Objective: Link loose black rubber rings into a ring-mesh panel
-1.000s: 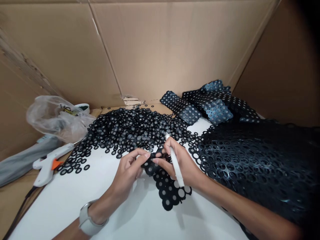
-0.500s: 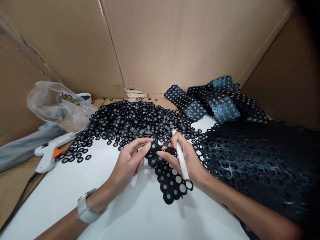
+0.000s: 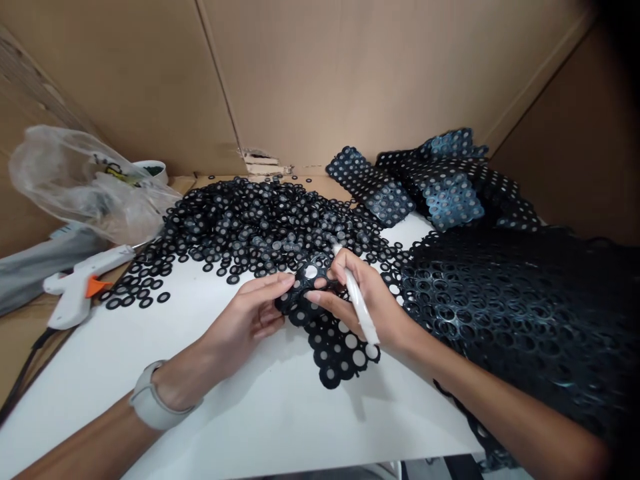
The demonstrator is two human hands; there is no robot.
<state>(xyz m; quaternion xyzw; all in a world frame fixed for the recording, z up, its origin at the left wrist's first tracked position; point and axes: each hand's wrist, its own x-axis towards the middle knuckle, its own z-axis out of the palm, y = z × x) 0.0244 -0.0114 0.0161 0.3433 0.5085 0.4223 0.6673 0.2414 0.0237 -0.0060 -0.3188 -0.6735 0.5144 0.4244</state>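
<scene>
My left hand [image 3: 250, 310] pinches the upper left edge of a black ring sheet [image 3: 333, 350] between thumb and fingers. The sheet sits in front of me, between my two hands, its lower end hanging down over the white tabletop [image 3: 240, 427]. My right hand [image 3: 370, 297] has its thumb laid on the sheet's upper right part, while its curled fingers grip a white stick [image 3: 361, 308] that slants down across the hand (how the fingers underneath sit, I cannot tell). I wear a pale wristband [image 3: 156, 401] on my left wrist.

Just beyond the sheet spreads a heap of loose black rings [image 3: 255, 220]. To my right lies a broad pile of black perforated sheets [image 3: 480, 313], and behind it some folded dotted strips [image 3: 425, 187] rest near the cardboard wall [image 3: 350, 80]. Off to my left are a white glue gun [image 3: 75, 293] with an orange trigger, and a clear plastic bag [image 3: 125, 217].
</scene>
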